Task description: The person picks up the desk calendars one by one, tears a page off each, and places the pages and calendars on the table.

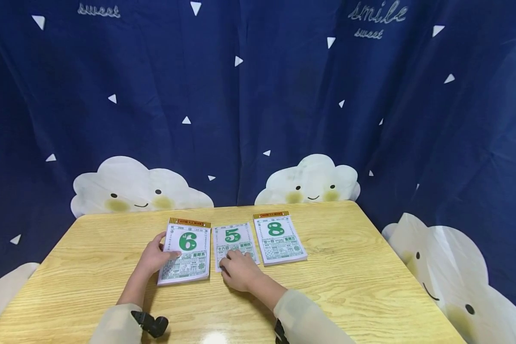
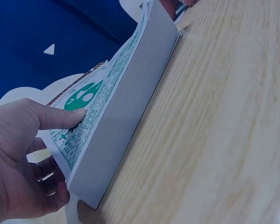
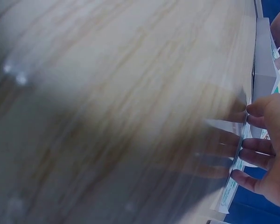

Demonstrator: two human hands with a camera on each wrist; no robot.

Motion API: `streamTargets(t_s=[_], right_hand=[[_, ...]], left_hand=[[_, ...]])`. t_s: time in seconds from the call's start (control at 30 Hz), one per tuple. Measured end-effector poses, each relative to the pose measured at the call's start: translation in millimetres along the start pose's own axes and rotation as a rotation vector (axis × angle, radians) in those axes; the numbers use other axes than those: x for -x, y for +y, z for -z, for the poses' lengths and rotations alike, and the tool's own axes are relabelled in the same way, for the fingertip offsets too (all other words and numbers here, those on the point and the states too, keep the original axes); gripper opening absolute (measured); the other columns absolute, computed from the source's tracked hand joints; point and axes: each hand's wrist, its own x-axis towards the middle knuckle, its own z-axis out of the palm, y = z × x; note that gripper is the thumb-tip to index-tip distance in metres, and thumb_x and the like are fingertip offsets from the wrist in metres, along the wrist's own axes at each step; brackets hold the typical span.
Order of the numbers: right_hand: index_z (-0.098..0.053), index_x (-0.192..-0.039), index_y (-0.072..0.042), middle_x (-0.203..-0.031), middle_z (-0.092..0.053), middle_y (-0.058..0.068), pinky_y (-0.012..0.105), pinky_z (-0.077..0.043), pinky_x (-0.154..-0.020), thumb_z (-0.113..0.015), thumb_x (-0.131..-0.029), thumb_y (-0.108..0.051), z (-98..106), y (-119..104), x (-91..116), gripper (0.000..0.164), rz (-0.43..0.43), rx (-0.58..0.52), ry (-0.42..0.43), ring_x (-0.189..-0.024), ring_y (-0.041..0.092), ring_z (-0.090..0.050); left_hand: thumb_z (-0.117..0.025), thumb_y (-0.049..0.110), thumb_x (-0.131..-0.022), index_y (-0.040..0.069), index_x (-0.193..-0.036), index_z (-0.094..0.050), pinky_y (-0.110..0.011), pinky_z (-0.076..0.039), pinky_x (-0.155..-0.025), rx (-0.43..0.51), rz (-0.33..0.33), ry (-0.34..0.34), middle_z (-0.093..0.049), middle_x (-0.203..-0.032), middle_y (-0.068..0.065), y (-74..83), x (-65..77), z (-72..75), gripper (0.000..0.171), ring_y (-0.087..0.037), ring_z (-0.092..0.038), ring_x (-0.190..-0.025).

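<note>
Three daily calendar pieces with green numbers lie in a row on the wooden table. At left is a thick calendar pad marked 6 [image 1: 187, 242]; my left hand [image 1: 155, 256] grips its left edge, thumb on the top page. In the left wrist view, the left hand [image 2: 30, 154] has its other fingers beside and under the edge of the pad [image 2: 126, 102]. A thin calendar sheet marked 5 [image 1: 232, 235] lies in the middle. My right hand [image 1: 242, 271] rests its fingertips on that sheet's lower part. In the right wrist view, the right hand [image 3: 275, 149] shows fingers lightly bent along the sheet's edge.
To the right lies another thick calendar pad marked 8 [image 1: 279, 239], close beside the sheet. The wooden table [image 1: 348, 286] reaches back to a dark blue curtain [image 1: 241, 110] with white clouds and triangles.
</note>
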Motion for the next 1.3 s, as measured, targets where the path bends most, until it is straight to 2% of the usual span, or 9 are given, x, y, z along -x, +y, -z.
streamTargets(t_s=[0.13, 0.23, 0.43, 0.57, 0.83, 1.03, 1.3], right_hand=[[-0.063, -0.109, -0.023, -0.103, -0.058, -0.003, 0.035, -0.049, -0.079, -0.052, -0.093, -0.032, -1.2, 0.9, -0.3, 0.022, -0.002, 0.007, 0.007, -0.097, 0.014, -0.054], [-0.063, -0.11, -0.023, -0.104, -0.058, -0.003, 0.036, -0.049, -0.079, -0.051, -0.093, -0.032, -1.8, 1.7, -0.4, 0.023, -0.005, 0.01, 0.007, -0.098, 0.014, -0.054], [-0.063, -0.11, -0.024, -0.104, -0.057, -0.004, 0.035, -0.049, -0.078, -0.051, -0.094, -0.033, -2.3, 1.8, -0.2, 0.022, 0.002, 0.017, 0.005, -0.097, 0.014, -0.054], [-0.063, -0.111, -0.024, -0.105, -0.058, -0.004, 0.035, -0.049, -0.078, -0.05, -0.094, -0.033, -2.9, 1.4, -1.1, 0.023, 0.006, 0.022, 0.009, -0.097, 0.014, -0.054], [-0.063, -0.109, -0.024, -0.106, -0.058, -0.002, 0.037, -0.05, -0.081, -0.049, -0.094, -0.033, -2.7, -0.2, -1.7, 0.022, 0.019, 0.038, 0.008, -0.099, 0.015, -0.054], [-0.063, -0.11, -0.024, -0.107, -0.058, -0.002, 0.038, -0.05, -0.086, -0.05, -0.094, -0.033, -1.3, 0.4, -0.4, 0.023, 0.015, 0.023, 0.009, -0.101, 0.015, -0.054], [-0.062, -0.118, -0.022, -0.112, -0.058, -0.001, 0.036, -0.05, -0.088, -0.051, -0.094, -0.033, 7.3, 12.5, 0.3, 0.029, -0.005, -0.016, 0.044, -0.105, 0.015, -0.055]], left_hand=[[-0.069, 0.021, -0.081, -0.006, -0.144, -0.02, -0.037, -0.049, -0.074, -0.016, 0.008, -0.009, -0.051, -0.113, -0.03, -2.9, -0.7, -0.5, 0.085, -0.033, -0.054, -0.093], [-0.069, 0.025, -0.081, -0.008, -0.143, -0.023, -0.045, -0.049, -0.082, -0.04, 0.021, -0.013, -0.05, -0.12, -0.033, -4.2, -0.2, 0.1, 0.083, -0.038, -0.053, -0.101], [-0.066, 0.03, -0.084, -0.01, -0.141, -0.025, -0.058, -0.039, -0.098, -0.075, 0.046, -0.033, -0.044, -0.13, -0.036, -4.2, 2.7, 2.1, 0.081, -0.047, -0.04, -0.116], [-0.064, 0.032, -0.084, -0.011, -0.14, -0.028, -0.058, -0.037, -0.098, -0.088, 0.059, -0.037, -0.044, -0.131, -0.035, -3.6, 4.1, 3.0, 0.079, -0.046, -0.037, -0.116], [-0.063, 0.032, -0.085, -0.013, -0.138, -0.029, -0.055, -0.042, -0.099, -0.086, 0.069, -0.04, -0.043, -0.13, -0.036, -4.4, 4.9, 2.3, 0.077, -0.044, -0.047, -0.113], [-0.062, 0.033, -0.086, -0.014, -0.137, -0.03, -0.056, -0.041, -0.1, -0.091, 0.05, -0.037, -0.044, -0.129, -0.036, -5.6, 5.1, 1.2, 0.076, -0.043, -0.048, -0.113], [-0.059, 0.033, -0.087, -0.012, -0.139, -0.027, -0.056, -0.042, -0.098, -0.065, 0.055, -0.01, -0.041, -0.129, -0.037, -3.1, 5.7, 2.2, 0.076, -0.045, -0.047, -0.114]])
